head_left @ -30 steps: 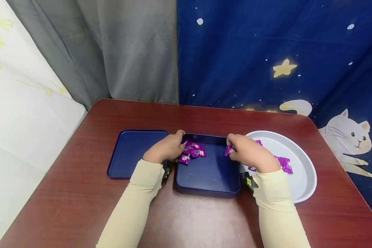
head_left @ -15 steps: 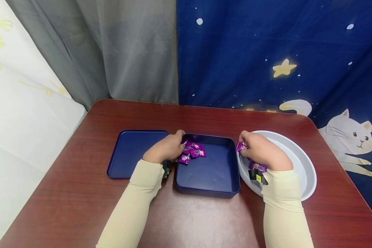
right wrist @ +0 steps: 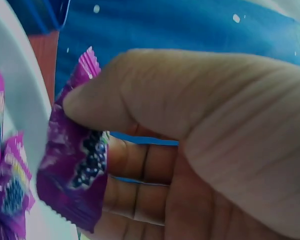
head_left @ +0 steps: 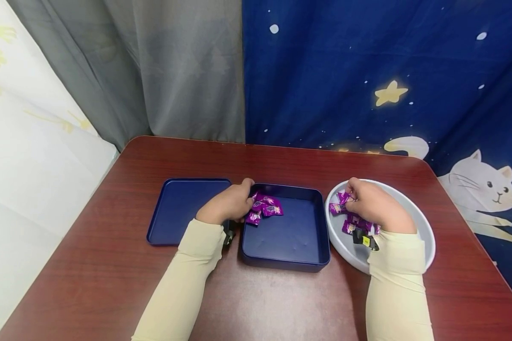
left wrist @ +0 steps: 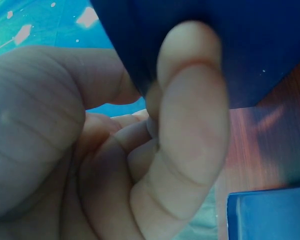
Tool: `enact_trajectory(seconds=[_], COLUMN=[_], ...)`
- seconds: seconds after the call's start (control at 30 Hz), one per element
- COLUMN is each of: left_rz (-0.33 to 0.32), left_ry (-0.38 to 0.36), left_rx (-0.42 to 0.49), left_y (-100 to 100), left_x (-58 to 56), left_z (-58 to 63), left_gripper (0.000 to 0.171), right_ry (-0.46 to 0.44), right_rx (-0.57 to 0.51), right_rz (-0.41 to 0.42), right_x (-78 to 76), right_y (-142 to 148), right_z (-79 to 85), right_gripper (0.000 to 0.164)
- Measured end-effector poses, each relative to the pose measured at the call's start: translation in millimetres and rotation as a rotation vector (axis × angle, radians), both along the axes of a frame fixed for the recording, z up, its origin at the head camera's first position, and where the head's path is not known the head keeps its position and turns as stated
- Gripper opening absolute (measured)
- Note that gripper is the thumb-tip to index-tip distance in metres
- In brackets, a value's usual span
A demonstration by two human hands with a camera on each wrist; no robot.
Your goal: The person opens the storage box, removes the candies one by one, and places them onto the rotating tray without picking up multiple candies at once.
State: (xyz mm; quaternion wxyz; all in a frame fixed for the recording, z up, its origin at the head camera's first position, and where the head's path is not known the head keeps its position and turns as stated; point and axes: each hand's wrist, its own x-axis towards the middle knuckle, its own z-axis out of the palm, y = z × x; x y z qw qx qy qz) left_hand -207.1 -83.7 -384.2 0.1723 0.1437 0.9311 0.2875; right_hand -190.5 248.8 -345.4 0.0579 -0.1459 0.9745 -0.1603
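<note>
My left hand (head_left: pixel 227 203) grips the left wall of a dark blue rectangular box (head_left: pixel 288 265), its thumb and fingers on either side of that wall in the left wrist view. Several purple candies (head_left: pixel 272 208) are heaped in the box's back left corner. Over the left part of a round white tray (head_left: pixel 425 222), my right hand (head_left: pixel 377 206) pinches a wrapped candy (right wrist: pixel 72 165) with a purple wrapper and a dark berry print. More purple candies (head_left: pixel 349 227) lie in the tray, just below that hand and partly hidden by it.
A flat blue lid (head_left: pixel 181 213) with a low rim lies left of the box, partly behind the left hand. The round tray stands close against the box's right side. A reddish brown table (head_left: pixel 89 265) carries everything, with curtains (head_left: pixel 192 71) behind its far edge.
My right hand has moved right, from the box's right rim to over the white tray, with the candy in its fingers. My left hand and the box stay in place.
</note>
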Motion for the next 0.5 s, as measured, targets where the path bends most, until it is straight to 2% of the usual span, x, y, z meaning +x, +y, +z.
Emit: enact_trajectory(seconds=[0.27,0.5], left_rz=[-0.006,-0.012], left_ry=[0.000,-0.001], left_rx=[-0.004,-0.004], left_y=[-1,-1], left_x=[0.0,-0.2], left_z=[0.4,1.2], left_gripper=[0.053,0.053], right_ry=[-0.018,-0.020], right_rx=[0.012,0.030], right_rz=[-0.097,-0.110], right_x=[-1.8,-5.8], right_y=[19,27], right_z=[-3.3,-10.2], right_gripper=[0.026,0.027])
